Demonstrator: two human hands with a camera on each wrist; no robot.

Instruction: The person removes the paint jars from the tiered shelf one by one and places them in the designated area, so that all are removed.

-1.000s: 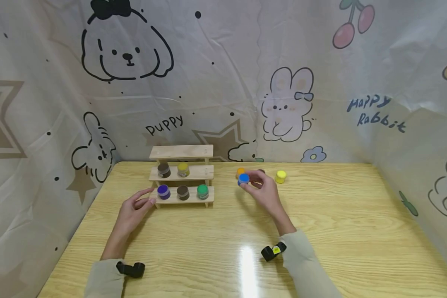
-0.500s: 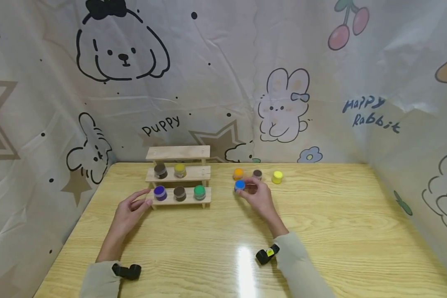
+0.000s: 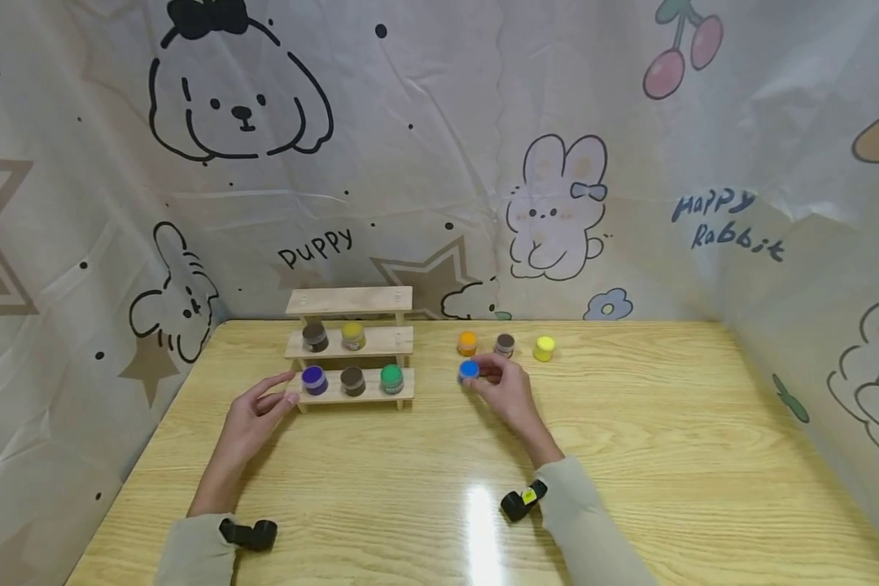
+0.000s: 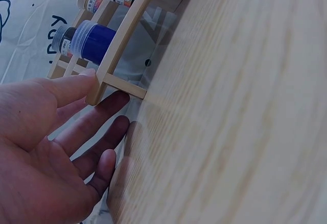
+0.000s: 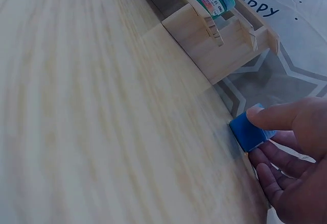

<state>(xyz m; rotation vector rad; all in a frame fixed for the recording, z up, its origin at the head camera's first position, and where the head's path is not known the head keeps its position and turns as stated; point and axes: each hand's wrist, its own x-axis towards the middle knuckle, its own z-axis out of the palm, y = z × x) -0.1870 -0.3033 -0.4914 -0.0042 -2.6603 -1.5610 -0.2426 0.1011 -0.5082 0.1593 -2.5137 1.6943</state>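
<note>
My right hand (image 3: 509, 392) pinches a small blue paint jar (image 3: 468, 370) between thumb and fingers, to the right of a three-step wooden display rack (image 3: 348, 300). In the right wrist view the blue jar (image 5: 249, 132) stands right at the tabletop. My left hand (image 3: 255, 419) holds the left end of the rack's lowest shelf, thumb on the shelf end and fingers behind it. On that shelf stand a purple jar (image 3: 314, 380), a dark brown jar (image 3: 353, 381) and a green jar (image 3: 391, 379). The middle shelf bears another dark jar (image 3: 315, 336) and a dull yellow jar (image 3: 352, 335).
Behind my right hand, an orange jar (image 3: 467, 343), a brown jar (image 3: 505, 345) and a bright yellow jar (image 3: 544, 349) stand in a row on the wooden table (image 3: 381, 488). A patterned curtain (image 3: 410, 179) rises at the table's back edge.
My right hand has come down and toward me with the blue jar, so the orange and brown jars behind show more fully. My left hand stays at the rack.
</note>
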